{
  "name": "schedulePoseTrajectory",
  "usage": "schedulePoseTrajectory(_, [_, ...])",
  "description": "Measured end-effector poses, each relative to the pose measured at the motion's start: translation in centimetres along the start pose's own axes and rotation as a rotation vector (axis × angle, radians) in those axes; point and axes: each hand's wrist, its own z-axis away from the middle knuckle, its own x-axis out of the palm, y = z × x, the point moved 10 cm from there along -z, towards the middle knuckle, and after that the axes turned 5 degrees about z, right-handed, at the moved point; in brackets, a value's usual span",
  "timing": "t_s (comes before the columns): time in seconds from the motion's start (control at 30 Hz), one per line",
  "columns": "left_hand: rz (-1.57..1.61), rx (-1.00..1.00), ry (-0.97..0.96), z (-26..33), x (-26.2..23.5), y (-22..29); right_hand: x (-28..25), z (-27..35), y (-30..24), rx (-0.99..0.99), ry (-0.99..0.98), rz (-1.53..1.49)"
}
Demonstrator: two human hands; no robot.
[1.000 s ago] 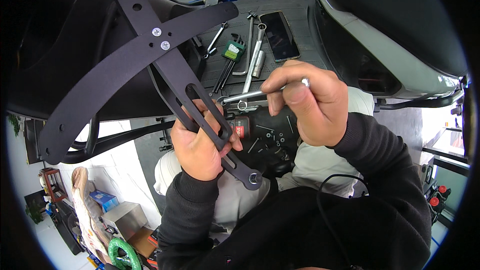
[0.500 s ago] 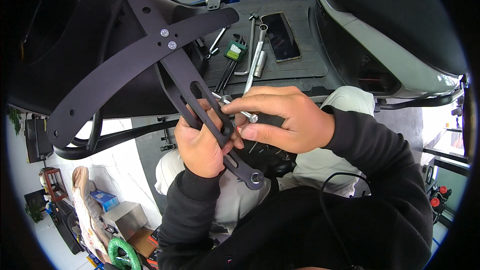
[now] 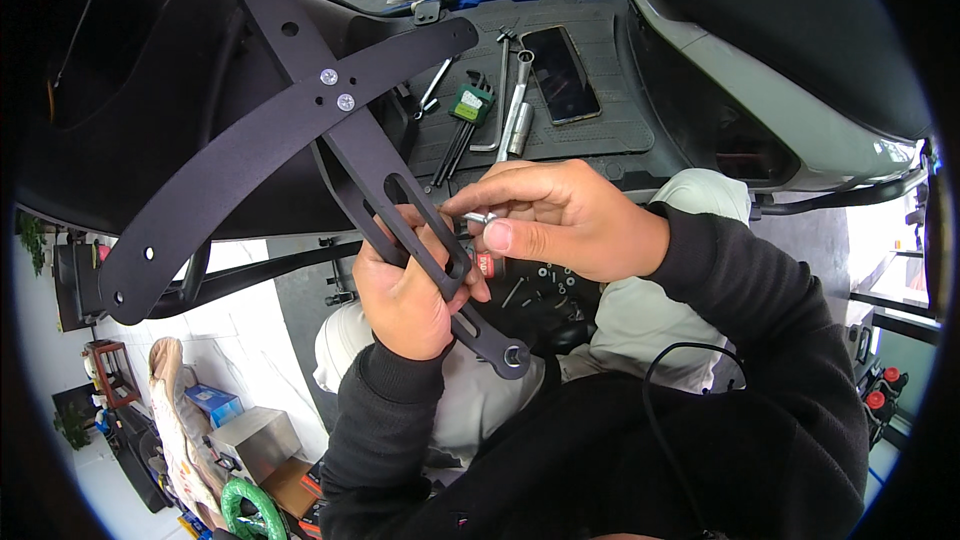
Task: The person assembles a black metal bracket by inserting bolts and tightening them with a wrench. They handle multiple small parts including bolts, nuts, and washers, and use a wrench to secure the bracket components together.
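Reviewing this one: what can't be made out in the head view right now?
All in the head view:
Left hand: some fingers, hidden by the black bracket.
Small metal piece: full shape, covered by the right hand.
Long wrench: lower end, behind the right hand.
Loose hardware: exact types, too small.

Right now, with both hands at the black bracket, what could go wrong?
The slim silver piece pinched in the right hand could slip and drop among the small loose hardware below. The left hand grips the slotted part of the black bracket, so a sudden shift might pinch it.
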Motion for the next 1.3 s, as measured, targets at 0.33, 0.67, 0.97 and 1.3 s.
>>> schedulePoseTrajectory(0.33, [0.040, -0.074, 0.019, 0.7, 0.0, -0.8, -0.6, 0.0, 1.7, 0.132, 0.115, -0.040])
schedulePoseTrajectory(0.67, [0.000, 0.116, -0.031, 0.8, 0.5, -0.5, -3.0, 0.2, -1.3, 0.020, 0.201, -0.045])
schedulePoseTrajectory(0.97, [-0.006, -0.080, -0.067, 0.6, 0.1, -1.7, -6.1, 1.4, -5.0, -0.086, 0.119, -0.485])
schedulePoseTrajectory(1.3, [-0.006, -0.137, -0.056, 0.2, 0.6, -2.3, -2.4, 0.7, -3.2, 0.061, 0.060, -0.263])
